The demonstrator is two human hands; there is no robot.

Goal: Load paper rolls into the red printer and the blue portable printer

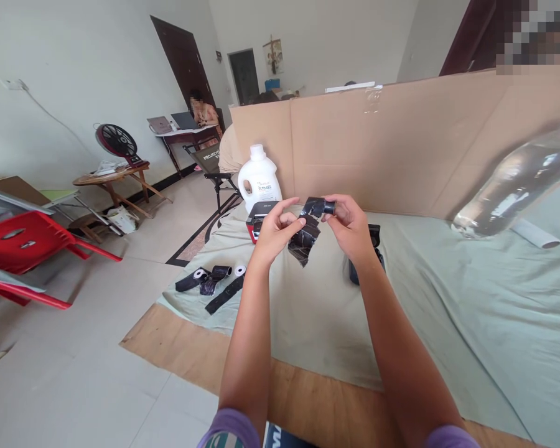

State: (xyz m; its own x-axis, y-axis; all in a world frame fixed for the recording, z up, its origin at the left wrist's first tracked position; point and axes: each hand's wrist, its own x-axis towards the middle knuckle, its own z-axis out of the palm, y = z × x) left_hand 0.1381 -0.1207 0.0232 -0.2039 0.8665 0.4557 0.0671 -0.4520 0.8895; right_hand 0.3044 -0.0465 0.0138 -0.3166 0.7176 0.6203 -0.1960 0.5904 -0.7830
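Observation:
Above the cloth, my left hand [280, 231] pinches a crinkled black strip [305, 241] with whitish streaks and a ragged lower end. The strip runs up to a small black roll [328, 208], held between the fingers and thumb of my right hand [349, 225]. Behind my left hand stands a black and red box-shaped device [261, 211], partly covered by the hand. Left of my left forearm lie several black rolls and strips [217, 274], some with white ring-shaped ends. A black object [353, 275] is partly hidden behind my right forearm.
A white jug [257, 180] stands before a cardboard partition [378, 149]. On the right are a large clear bottle [513, 180] with a blue cap and a white tube [536, 234]. Green cloth [317, 323] covers the wooden tabletop [186, 339]. A person [206, 115] sits at a far desk.

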